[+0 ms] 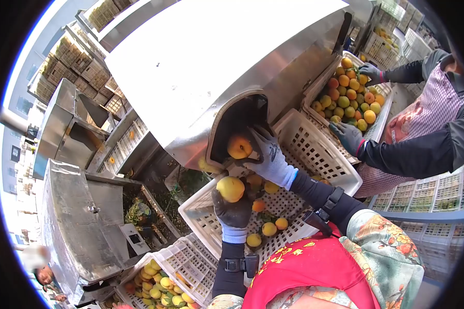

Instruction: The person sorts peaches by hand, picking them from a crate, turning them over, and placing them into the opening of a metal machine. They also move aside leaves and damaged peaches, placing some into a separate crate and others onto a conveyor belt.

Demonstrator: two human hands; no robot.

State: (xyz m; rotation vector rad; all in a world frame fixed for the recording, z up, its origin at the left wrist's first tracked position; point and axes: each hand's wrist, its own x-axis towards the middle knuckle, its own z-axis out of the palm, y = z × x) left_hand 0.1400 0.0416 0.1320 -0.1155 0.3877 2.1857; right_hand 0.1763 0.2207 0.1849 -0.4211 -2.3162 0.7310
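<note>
Both my hands wear grey-blue work gloves with dark palms. My left hand [233, 210] is palm up over a white plastic crate [319, 141], its fingers curled round a yellow peach [230, 189]. At the mouth of a metal chute [215, 126], my right hand [273, 162] grips an orange-yellow peach [239, 147] from its right side; some of its fingers are hidden in the dark opening. Below my hands, several loose peaches [269, 229] lie on the bottom of the crate. A greenish-yellow fruit [209, 166] sits at the chute's lower lip, partly covered.
To the right, a co-worker's gloved hands [348, 138] touch peaches in a full crate [387, 105]. Another crate of peaches [191, 257] stands at lower left. The large metal housing [191, 67] rises ahead. A metal machine [82, 221] and stacked crates [80, 64] stand left.
</note>
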